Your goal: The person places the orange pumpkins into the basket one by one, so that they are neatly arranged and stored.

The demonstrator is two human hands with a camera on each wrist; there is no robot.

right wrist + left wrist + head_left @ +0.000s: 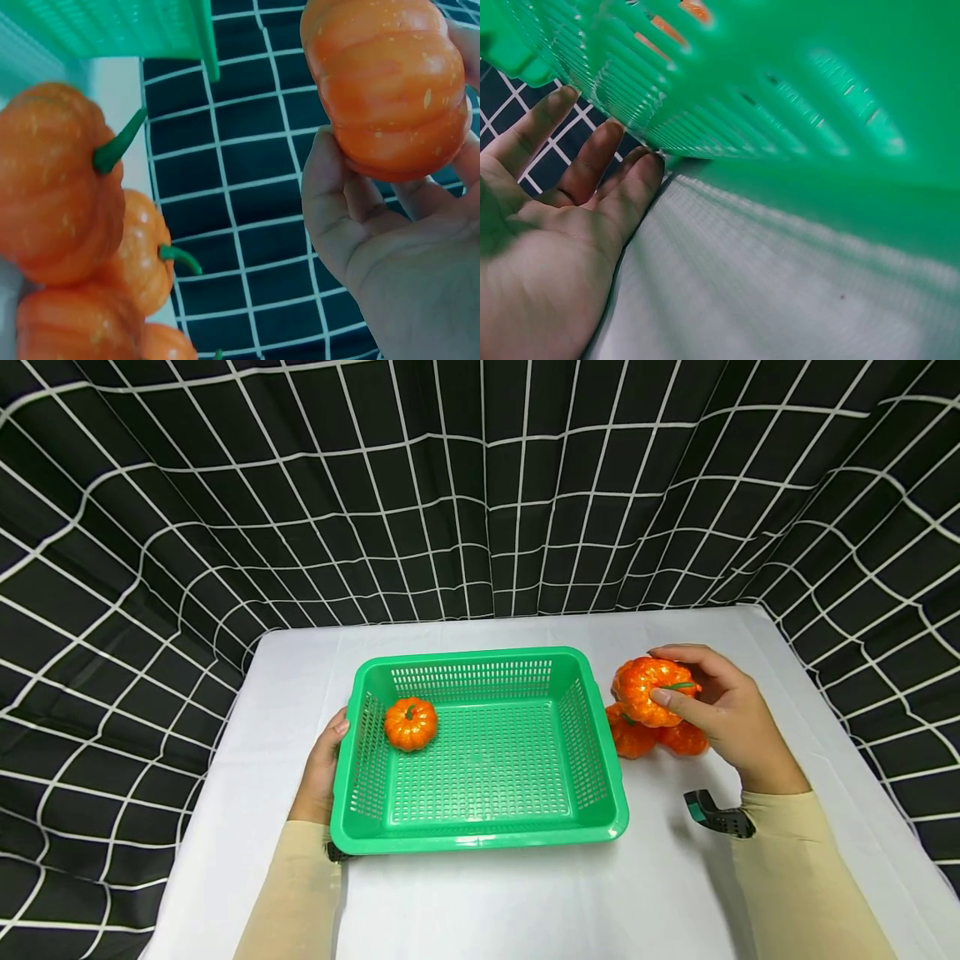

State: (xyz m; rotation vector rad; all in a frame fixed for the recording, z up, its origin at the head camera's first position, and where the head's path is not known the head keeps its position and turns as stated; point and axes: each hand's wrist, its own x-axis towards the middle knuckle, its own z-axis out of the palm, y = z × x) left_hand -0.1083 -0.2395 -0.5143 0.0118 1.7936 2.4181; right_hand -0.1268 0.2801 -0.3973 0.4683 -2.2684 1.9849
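A green plastic basket (480, 842) with slotted walls stands on the white table, one small orange pumpkin (411, 724) inside at its left end. At the basket's left side, my left hand (324, 768) touches the outer wall; its fingers (592, 161) look relaxed, fingertips against the slots. My right hand (731, 710) holds another orange pumpkin (651, 693) with a green stem, thumb on the near side and fingers around the far side. Beneath it, several more orange pumpkins (60, 187) lie clustered right of the basket, partly hidden in the head view.
White cloth covers the table (480, 910). A black curtain (487, 485) with a white grid rises behind the table and along both sides. The basket's right rim (600, 735) stands close to the pumpkin cluster.
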